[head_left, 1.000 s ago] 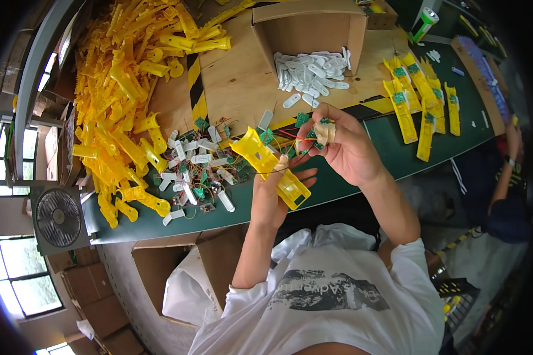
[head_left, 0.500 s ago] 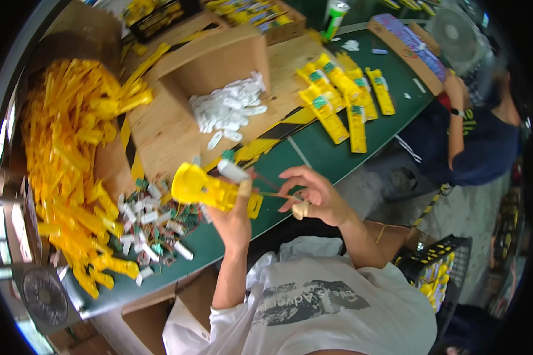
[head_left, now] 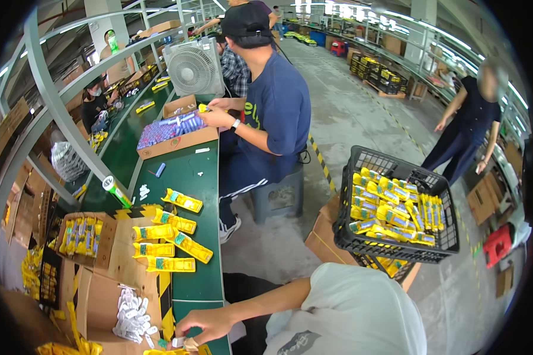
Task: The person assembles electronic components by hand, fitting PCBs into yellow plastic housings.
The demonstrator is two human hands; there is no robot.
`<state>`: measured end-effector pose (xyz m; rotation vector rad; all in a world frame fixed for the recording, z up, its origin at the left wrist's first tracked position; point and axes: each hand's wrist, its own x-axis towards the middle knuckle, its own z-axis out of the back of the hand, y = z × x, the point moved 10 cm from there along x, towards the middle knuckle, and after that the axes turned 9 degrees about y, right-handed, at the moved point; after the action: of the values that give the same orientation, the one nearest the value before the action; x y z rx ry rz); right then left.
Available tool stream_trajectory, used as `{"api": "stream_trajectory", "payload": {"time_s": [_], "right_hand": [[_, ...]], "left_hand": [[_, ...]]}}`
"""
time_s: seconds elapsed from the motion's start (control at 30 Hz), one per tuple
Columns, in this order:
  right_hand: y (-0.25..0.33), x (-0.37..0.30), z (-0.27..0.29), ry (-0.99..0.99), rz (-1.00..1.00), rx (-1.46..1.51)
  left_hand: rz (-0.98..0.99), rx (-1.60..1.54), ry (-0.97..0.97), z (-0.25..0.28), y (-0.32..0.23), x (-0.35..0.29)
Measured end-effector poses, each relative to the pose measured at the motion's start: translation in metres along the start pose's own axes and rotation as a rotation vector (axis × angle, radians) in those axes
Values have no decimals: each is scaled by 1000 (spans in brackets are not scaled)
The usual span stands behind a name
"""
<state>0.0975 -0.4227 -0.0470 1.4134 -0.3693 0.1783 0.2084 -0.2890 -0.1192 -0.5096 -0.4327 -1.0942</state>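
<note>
At the lower edge, my right hand [head_left: 210,321] bends down over a yellow plastic housing [head_left: 204,350], mostly cut off by the picture's rim. Its fingers and a tan-wrapped thumb close around a small white part [head_left: 178,342]. A bit of green shows beside the part. My left hand is outside the picture. Left of my right hand, loose white plastic pieces [head_left: 133,316] spill from a tipped cardboard box [head_left: 95,305]. Farther up the green bench [head_left: 198,287] lie several yellow housings [head_left: 170,264] with green boards in them.
A black crate [head_left: 397,251] of yellow units stands at right on cardboard boxes. A co-worker in a dark cap [head_left: 278,100] sits ahead at the bench by a box of purple cells [head_left: 172,130] and a fan [head_left: 190,68]. Another person [head_left: 471,118] stands in the aisle.
The view has swung right and up, bringing the aisle, crate and co-workers in. My left hand and most of the yellow housing have left the picture; my right hand is now at the lower edge.
</note>
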Motion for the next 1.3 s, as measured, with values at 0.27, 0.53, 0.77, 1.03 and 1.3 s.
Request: {"api": "stream_trajectory", "payload": {"time_s": [0.27, 0.53, 0.77, 1.03, 1.3], "right_hand": [[-14, -21, 7, -59, -91, 422], [-8, -16, -10, -8, -153, -171], [-7, -15, -4, -9, -134, -183], [-16, -10, -7, -53, -182, -264], [0, -24, 11, -220, -174, -170]], "left_hand": [[636, -967, 34, 54, -37, 46], [340, -667, -201, 63, -25, 25], [364, -809, -236, 61, -24, 18], [229, -722, -310, 54, -46, 49], [154, -797, -249, 43, -61, 71]]}}
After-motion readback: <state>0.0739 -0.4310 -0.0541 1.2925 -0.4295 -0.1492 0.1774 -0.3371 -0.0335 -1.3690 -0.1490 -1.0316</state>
